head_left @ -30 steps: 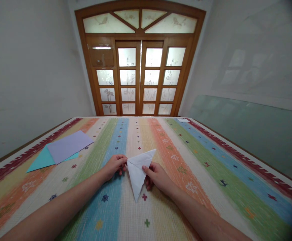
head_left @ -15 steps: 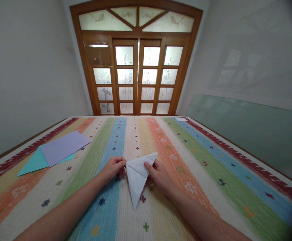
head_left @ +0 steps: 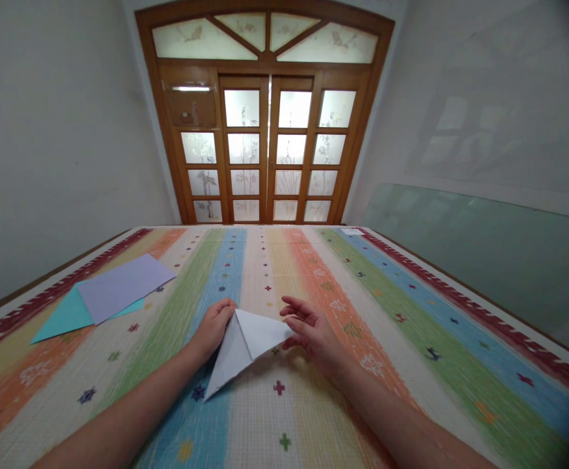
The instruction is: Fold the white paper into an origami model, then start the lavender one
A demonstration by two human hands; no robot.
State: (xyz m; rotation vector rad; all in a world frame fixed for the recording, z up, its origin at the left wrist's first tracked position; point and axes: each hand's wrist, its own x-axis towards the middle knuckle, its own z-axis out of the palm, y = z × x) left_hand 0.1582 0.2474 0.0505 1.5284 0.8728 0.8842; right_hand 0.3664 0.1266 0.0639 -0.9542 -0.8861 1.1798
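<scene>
A folded sheet of white paper [head_left: 248, 342] with pointed corners is held just over the tablecloth, in front of me. My left hand [head_left: 219, 322] pinches its upper left corner, thumb on top and the other fingers curled behind. One long tip of the paper points down toward me and to the left; another points right. At that right tip is my right hand [head_left: 308, 329], its fingers apart and the thumb and fingertips close to the paper's edge. Whether they touch the tip I cannot tell.
A lavender sheet [head_left: 125, 286] lies partly over a turquoise sheet [head_left: 64, 317] at the left of the table. The striped tablecloth [head_left: 284, 260] covers the table. Beyond stand wooden doors [head_left: 267, 150] with glass panes; a greenish glass panel [head_left: 460, 241] leans at the right wall.
The white paper has turned, its lower tip swinging left. My right hand has loosened from its pinch and spread its fingers. My left hand has shifted slightly left.
</scene>
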